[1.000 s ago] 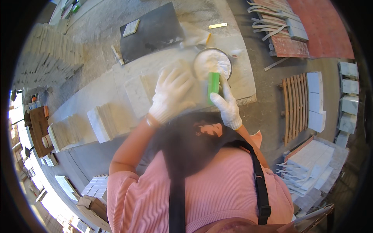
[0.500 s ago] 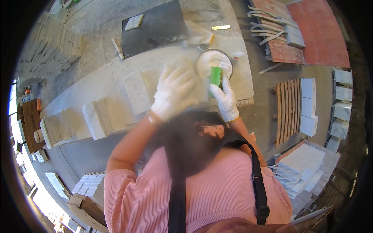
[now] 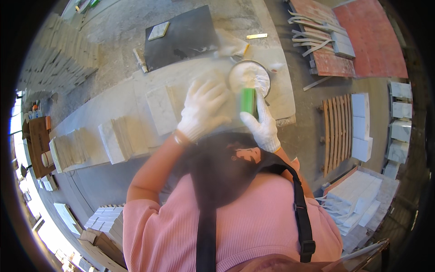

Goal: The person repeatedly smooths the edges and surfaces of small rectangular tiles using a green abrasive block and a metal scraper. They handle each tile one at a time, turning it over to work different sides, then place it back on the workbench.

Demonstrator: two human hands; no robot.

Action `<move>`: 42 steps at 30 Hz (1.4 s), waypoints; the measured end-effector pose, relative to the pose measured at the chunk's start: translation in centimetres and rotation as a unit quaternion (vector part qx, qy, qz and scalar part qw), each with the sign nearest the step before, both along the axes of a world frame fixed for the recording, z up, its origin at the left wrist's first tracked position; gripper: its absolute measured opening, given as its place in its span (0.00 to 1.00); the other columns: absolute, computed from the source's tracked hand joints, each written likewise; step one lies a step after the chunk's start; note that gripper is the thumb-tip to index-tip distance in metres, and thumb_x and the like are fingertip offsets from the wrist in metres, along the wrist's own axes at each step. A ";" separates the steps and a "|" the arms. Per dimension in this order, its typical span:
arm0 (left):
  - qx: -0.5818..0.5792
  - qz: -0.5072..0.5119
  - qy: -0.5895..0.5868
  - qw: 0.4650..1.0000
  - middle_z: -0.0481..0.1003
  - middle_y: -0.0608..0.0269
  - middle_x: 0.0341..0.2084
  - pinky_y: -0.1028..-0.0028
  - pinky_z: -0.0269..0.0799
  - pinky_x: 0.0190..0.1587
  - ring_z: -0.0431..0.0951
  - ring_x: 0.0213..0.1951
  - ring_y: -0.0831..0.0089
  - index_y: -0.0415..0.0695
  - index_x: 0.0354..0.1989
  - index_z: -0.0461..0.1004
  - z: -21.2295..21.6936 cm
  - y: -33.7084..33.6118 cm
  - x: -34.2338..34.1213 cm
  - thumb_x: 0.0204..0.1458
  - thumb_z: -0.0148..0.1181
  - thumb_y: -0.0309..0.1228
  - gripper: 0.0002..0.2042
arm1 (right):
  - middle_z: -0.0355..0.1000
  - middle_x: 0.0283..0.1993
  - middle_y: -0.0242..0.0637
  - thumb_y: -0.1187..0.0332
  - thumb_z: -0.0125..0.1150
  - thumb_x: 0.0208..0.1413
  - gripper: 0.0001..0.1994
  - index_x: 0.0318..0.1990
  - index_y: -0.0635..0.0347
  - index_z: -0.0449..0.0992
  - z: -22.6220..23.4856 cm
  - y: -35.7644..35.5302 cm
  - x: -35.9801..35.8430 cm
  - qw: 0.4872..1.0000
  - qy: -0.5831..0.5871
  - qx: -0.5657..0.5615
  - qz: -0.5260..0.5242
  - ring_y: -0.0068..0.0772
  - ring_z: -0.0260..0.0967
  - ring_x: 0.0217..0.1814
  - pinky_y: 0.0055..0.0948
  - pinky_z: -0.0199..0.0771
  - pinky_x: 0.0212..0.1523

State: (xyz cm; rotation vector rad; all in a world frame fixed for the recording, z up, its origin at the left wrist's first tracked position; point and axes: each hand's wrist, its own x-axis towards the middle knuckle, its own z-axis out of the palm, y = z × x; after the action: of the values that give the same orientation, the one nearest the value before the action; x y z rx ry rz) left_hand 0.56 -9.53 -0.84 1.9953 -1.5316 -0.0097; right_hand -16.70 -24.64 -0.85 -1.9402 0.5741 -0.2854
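My right hand (image 3: 263, 129), in a white knit glove, is closed round a green rectangular block (image 3: 248, 101), with the thumb along its near end. Just beyond the block stands a round pan (image 3: 269, 85) of white powder. My left hand (image 3: 203, 108), also gloved, lies with its fingers stretched out over a pale, blurred surface to the left of the block. Whether a separate tile lies under that palm I cannot tell. Left of this hand, a white marble tile stack (image 3: 161, 111) stands on the pale worktop (image 3: 136, 86).
More tile stacks (image 3: 113, 140) line the worktop's near left edge. Beyond my hands lie a dark sheet (image 3: 186, 41) bearing a small tile (image 3: 158, 31), a loose white glove (image 3: 233, 45) and a yellow strip (image 3: 257, 36). A wooden pallet (image 3: 336, 133) stands to the right.
My right hand and the green block have moved nearer to me, away from the powder pan. My left hand has stayed nearly in place.
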 end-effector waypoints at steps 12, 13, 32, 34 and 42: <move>0.089 -0.269 -0.082 0.956 0.71 0.68 0.62 0.48 0.61 0.67 0.65 0.67 0.57 0.55 0.52 0.79 0.5 -2.1 3.5 0.39 0.71 0.41 0.26 | 0.71 0.61 0.39 0.55 0.59 0.61 0.40 0.76 0.66 0.55 0.6 -4.1 -1.3 0.954 -0.037 0.297 -0.038 0.29 0.72 0.49 0.28 0.74 0.46; 0.099 -0.250 -0.078 0.960 0.71 0.67 0.62 0.47 0.61 0.68 0.64 0.68 0.56 0.55 0.52 0.79 0.7 -1.8 3.6 0.40 0.71 0.41 0.26 | 0.72 0.60 0.40 0.54 0.60 0.60 0.41 0.76 0.67 0.55 0.7 -4.4 -1.4 0.950 -0.037 0.309 -0.015 0.29 0.72 0.47 0.28 0.73 0.45; 0.115 0.056 0.053 0.990 0.59 0.48 0.72 0.40 0.51 0.71 0.49 0.73 0.31 0.46 0.68 0.67 -0.8 1.4 -1.6 0.36 0.76 0.49 0.46 | 0.67 0.68 0.38 0.57 0.65 0.56 0.39 0.74 0.64 0.62 1.3 -4.0 -1.3 0.950 -0.011 0.302 0.080 0.24 0.67 0.58 0.25 0.71 0.52; 0.113 0.054 0.055 0.991 0.59 0.48 0.72 0.40 0.51 0.72 0.49 0.73 0.31 0.46 0.68 0.67 -0.7 1.3 -1.6 0.36 0.76 0.49 0.46 | 0.65 0.70 0.39 0.58 0.65 0.56 0.40 0.74 0.65 0.61 1.3 -3.8 -1.1 0.949 0.012 0.305 0.082 0.27 0.66 0.62 0.27 0.69 0.57; 0.105 0.051 0.039 0.992 0.60 0.47 0.71 0.41 0.51 0.72 0.51 0.73 0.30 0.46 0.68 0.66 -1.0 1.4 -1.4 0.39 0.72 0.55 0.46 | 0.64 0.72 0.41 0.60 0.64 0.56 0.40 0.75 0.65 0.59 1.3 -4.2 -0.9 0.951 0.032 0.299 0.073 0.31 0.63 0.69 0.29 0.64 0.65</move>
State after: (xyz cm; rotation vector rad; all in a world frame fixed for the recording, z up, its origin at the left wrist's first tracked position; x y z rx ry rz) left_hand -0.79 -8.10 -1.86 2.2080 -1.4269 -0.2139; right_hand -17.58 -28.81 0.45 -1.3934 0.4851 0.0490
